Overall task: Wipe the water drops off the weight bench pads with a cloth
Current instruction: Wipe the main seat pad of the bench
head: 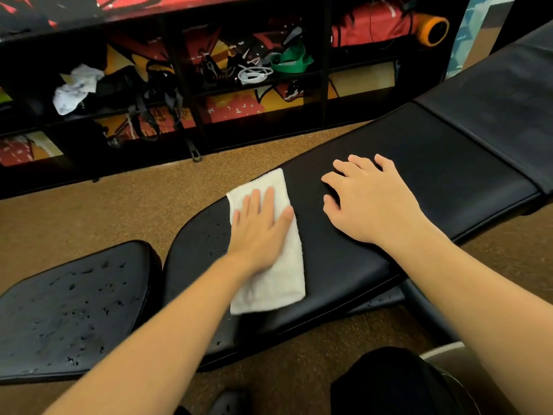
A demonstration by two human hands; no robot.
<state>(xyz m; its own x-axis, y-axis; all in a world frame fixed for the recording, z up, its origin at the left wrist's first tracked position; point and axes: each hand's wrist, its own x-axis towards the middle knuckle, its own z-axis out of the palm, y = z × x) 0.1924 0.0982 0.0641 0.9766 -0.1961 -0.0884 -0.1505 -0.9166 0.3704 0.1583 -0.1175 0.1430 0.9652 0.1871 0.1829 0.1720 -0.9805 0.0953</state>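
A folded white cloth [279,271] lies across the long black back pad [404,181] of the weight bench. My left hand [258,232] presses flat on the cloth with straight fingers. To its right, my right hand [368,202] rests on the bare pad, fingers spread. Water drops [214,238] dot the pad just left of the cloth. The separate black seat pad [74,310] at lower left is covered in several drops.
A black shelf unit [191,85] full of straps, a white rag and a green band stands behind the bench. Brown carpet [89,217] surrounds it. Another black pad [502,94] rises at upper right. My dark-clothed knee [389,381] is at the bottom.
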